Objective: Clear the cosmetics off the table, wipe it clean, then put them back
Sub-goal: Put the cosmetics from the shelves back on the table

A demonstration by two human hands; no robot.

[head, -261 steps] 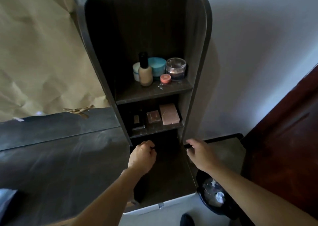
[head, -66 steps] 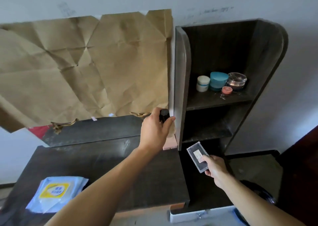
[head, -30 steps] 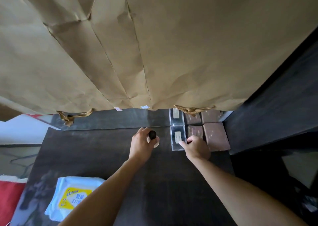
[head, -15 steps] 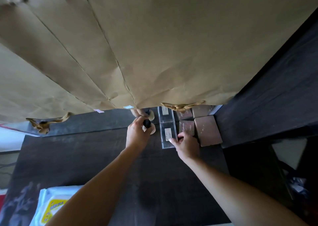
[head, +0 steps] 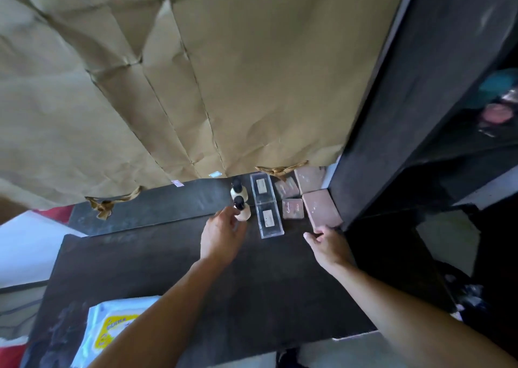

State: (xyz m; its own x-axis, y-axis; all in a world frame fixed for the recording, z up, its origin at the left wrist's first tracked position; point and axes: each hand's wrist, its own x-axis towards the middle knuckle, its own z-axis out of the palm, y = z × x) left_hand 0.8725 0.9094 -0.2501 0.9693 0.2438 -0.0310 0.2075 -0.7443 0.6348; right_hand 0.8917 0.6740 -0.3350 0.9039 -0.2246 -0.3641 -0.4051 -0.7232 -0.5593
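Creased brown paper (head: 224, 73) hangs beside a dark shelf unit (head: 414, 115); lower left shows perhaps bare white wall (head: 25, 244).

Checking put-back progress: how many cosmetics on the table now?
4: foundation bottle by the left hand, then clear case, small compact, pink box rightward. Copies behind look like reflections.

Dark table (head: 168, 255): 4 cosmetics are set in a row at rear right: foundation bottle (head: 243, 211), clear case (head: 270, 219), small compact (head: 293, 208), pink box (head: 322, 212). 1 wipes packet (head: 112, 328) is laid front left.
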